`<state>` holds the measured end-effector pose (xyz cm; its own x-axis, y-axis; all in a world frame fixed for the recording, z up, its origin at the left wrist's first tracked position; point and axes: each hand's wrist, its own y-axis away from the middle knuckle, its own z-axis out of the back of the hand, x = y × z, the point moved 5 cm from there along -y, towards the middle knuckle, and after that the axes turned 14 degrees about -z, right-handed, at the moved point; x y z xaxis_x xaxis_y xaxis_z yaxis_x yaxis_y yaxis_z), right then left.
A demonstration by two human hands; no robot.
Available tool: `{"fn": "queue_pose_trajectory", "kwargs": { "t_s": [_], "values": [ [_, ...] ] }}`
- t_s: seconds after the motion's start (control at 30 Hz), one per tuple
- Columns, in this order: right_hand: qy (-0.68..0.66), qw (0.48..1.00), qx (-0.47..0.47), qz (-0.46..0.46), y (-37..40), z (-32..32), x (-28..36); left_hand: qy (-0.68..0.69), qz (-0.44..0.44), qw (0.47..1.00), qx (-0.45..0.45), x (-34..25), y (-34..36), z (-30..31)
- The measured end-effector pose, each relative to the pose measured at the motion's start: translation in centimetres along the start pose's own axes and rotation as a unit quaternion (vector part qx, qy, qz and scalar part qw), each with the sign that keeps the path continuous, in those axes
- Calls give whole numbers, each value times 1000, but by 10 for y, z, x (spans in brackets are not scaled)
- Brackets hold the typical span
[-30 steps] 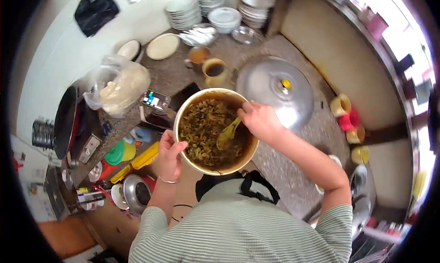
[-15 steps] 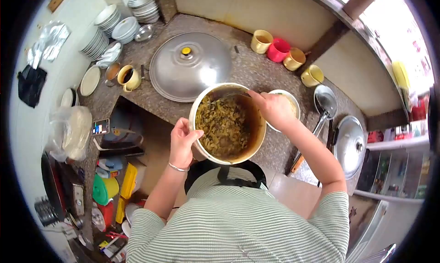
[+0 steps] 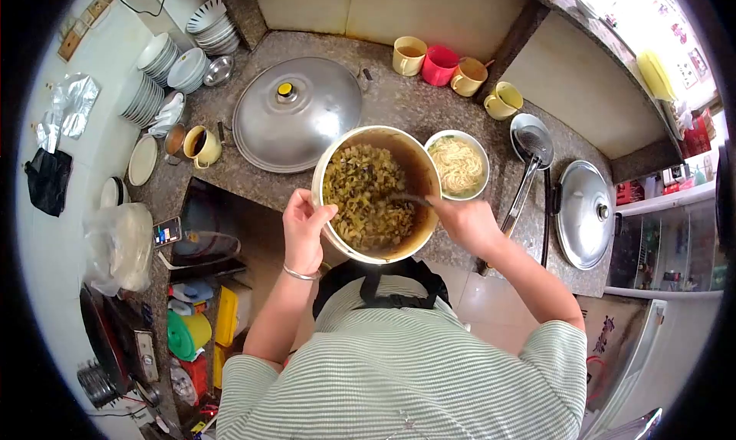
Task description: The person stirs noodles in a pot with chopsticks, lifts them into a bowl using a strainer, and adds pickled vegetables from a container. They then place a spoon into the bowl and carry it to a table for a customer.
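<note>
My left hand [image 3: 305, 229] is closed on the left rim of a white tub [image 3: 341, 244], thumb over the edge, a bracelet at the wrist. Chopped, brownish-green pickled vegetables [image 3: 364, 191] fill much of the tub, which is tilted towards me. At the tub's right side, my right hand [image 3: 468, 224] is closed round the handle of a spoon [image 3: 414, 200]. The spoon is blurred and its bowl end is among the vegetables. Just beyond my right hand stands a white bowl of noodles [image 3: 458, 165] on the counter.
A large metal lid [image 3: 295, 114] lies on the stone counter [image 3: 399, 103]. Several mugs [image 3: 441, 64] line the back wall. To the right are a strainer ladle [image 3: 533, 145] and a smaller lid [image 3: 584, 214]. Stacked bowls [image 3: 188, 72] and a phone [image 3: 166, 231] are on the left.
My right hand has moved down and outward from the tub's far rim, and the spoon has shifted lower in the vegetables. The noodle bowl is now uncovered by my arm. The view has shifted slightly.
</note>
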<state>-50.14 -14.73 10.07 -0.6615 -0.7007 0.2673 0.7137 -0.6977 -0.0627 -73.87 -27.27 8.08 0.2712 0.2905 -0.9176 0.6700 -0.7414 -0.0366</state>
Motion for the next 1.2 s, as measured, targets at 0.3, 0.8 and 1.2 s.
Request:
{"fn": "queue_pose_trajectory", "kwargs": {
  "t_s": [0.3, 0.8, 1.2],
  "values": [
    [33, 997, 59, -27, 15, -8, 3, -29, -27, 999, -29, 1, 6, 3],
    [-267, 915, 285, -99, 38, -38, 27, -63, -39, 995, -60, 45, 17, 11],
    [-435, 808, 289, -274, 26, -42, -12, -23, 8, 998, -63, 57, 17, 0]
  ]
}}
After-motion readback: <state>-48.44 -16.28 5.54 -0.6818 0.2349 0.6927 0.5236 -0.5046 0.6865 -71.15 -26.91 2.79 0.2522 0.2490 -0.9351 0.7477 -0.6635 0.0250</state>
